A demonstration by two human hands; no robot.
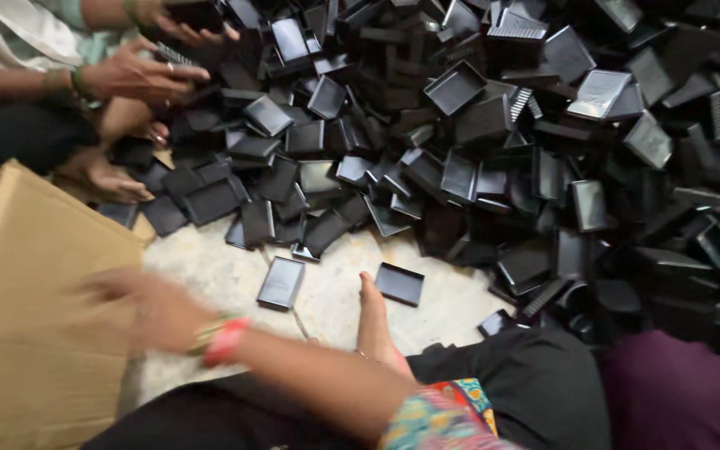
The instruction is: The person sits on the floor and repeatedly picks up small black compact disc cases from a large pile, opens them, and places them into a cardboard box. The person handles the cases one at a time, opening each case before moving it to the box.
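The left hand point(147, 312) is reaching, blurred, over the cardboard box point(35, 333) at lower left — whether it is clenched I cannot tell; the right is out of frame. Black plastic trays point(477, 125) are lying heaped on the floor point(335, 292) — a co-worker's hands point(139, 75) upper left

Left hand point(147, 310) over brown cardboard box flap point(35, 333) — heap of black plastic trays point(493, 133) beyond it, one loose tray point(282, 282) just right.

Black plastic trays point(493, 125), brown cardboard box point(35, 333), red-and-gold bangles point(220, 339), multicoloured patterned sleeve point(439, 417)
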